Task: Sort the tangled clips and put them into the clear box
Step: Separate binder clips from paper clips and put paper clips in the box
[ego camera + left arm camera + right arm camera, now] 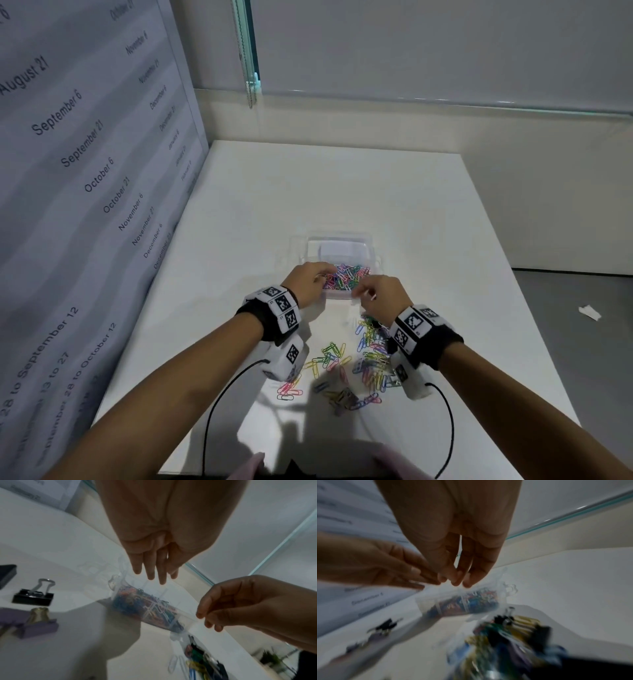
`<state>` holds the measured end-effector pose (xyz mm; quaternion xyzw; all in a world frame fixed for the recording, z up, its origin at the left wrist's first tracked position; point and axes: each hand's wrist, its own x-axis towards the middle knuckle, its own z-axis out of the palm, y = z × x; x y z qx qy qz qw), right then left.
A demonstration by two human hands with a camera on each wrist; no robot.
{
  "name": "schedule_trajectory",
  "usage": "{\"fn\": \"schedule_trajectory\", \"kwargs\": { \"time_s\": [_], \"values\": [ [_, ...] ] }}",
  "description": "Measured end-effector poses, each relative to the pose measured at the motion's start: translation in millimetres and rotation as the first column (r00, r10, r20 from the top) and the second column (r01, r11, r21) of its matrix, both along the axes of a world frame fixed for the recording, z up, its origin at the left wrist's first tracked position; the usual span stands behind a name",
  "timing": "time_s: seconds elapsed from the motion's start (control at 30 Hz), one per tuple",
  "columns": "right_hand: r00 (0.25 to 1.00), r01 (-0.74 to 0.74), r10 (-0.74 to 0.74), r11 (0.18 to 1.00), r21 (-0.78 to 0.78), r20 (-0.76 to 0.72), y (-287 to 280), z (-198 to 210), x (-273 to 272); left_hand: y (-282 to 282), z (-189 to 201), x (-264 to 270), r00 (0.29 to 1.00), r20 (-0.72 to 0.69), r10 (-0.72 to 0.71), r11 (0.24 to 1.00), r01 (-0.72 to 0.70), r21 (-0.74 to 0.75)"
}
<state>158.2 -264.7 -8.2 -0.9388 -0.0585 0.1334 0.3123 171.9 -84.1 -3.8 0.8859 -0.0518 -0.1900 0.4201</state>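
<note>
A clear box [337,240] stands mid-table, its near part filled with coloured paper clips [346,277]. My left hand [317,279] hovers over the box's near left corner. In the left wrist view its fingers [151,574] are straight, point down at the box [120,582] and hold nothing. My right hand [364,294] is at the box's near right edge with thumb and fingertips [199,615] drawn together. Whether a clip sits between them is too blurred to tell. A loose pile of tangled clips [371,356] lies below the right wrist.
More clips [329,356] and pink ones [289,390] lie scattered near me, with binder clips [346,397] among them. A black binder clip [33,596] and a purple one [39,626] sit left of the box. A dated wall panel [85,171] borders the table's left side.
</note>
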Motion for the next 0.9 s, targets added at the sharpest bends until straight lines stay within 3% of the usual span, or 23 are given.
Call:
{"fn": "schedule_trajectory", "kwargs": {
  "time_s": [0.17, 0.3, 0.47, 0.6, 0.73, 0.83, 0.9],
  "values": [
    [0.974, -0.178, 0.152, 0.972, -0.151, -0.168, -11.3, -16.4, -21.9, -8.0, -0.1, -25.5, 0.973, 0.118, -0.196, 0.979, 0.187, 0.084],
    [0.953, -0.258, 0.208, 0.939, -0.227, -0.220, -5.8, -25.6, -31.4, -12.4, -15.9, -42.0, 0.932, 0.077, -0.355, 0.923, 0.336, 0.188],
    [0.918, -0.363, 0.304, 0.902, -0.234, -0.254, 9.0, -27.7, -36.0, 1.8, -38.4, -60.9, 0.926, -0.037, -0.376, 0.858, 0.363, 0.364],
    [0.891, -0.409, 0.370, 0.905, -0.115, -0.262, 19.1, -25.5, -41.5, 20.8, -47.8, -74.7, 0.895, -0.038, -0.444, 0.791, 0.411, 0.454],
    [0.961, -0.231, 0.226, 0.973, -0.012, -0.160, 20.1, -29.9, -41.7, 32.3, -48.2, -86.2, 0.902, -0.099, -0.419, 0.839, 0.427, 0.338],
    [0.967, -0.219, 0.199, 0.968, -0.124, -0.157, 22.2, -38.2, -39.1, 36.2, -46.3, -90.3, 0.919, -0.123, -0.376, 0.892, 0.394, 0.222],
    [0.960, -0.240, 0.208, 0.955, -0.174, -0.186, 26.0, -43.6, -40.4, 39.8, -47.0, -93.5, 0.933, -0.124, -0.339, 0.900, 0.360, 0.245]
  ]
}}
